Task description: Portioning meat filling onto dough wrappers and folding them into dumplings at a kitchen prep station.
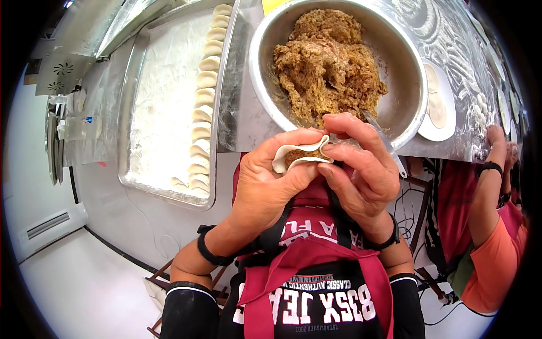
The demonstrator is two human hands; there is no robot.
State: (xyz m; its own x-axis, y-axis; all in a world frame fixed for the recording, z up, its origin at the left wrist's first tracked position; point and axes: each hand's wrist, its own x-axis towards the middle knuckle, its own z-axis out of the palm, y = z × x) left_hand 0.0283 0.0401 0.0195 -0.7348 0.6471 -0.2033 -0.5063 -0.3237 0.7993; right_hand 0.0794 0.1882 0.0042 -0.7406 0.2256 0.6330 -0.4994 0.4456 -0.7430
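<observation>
Between my two hands, just off the table's near edge, is a half-folded dumpling (302, 155), its white wrapper curved around brown filling that still shows through the gap. My left hand (265, 179) cups it from the left, thumb below and fingers above. With thumb and index finger my right hand (364, 169) pinches the wrapper's right end; its other fingers are raised. Right behind my hands stands a wide metal bowl (402, 85) with a large mound of brown filling (330, 62). A metal utensil (387, 141) leans on the bowl's near right rim, partly hidden by my right hand.
On the left lies a floured metal tray (161, 101) with a row of folded dumplings (204, 97) along its right side. A white plate (443, 121) of flat wrappers (436, 104) sits right of the bowl. Farther right, another person's arm (488, 181) reaches over the floured table (451, 45).
</observation>
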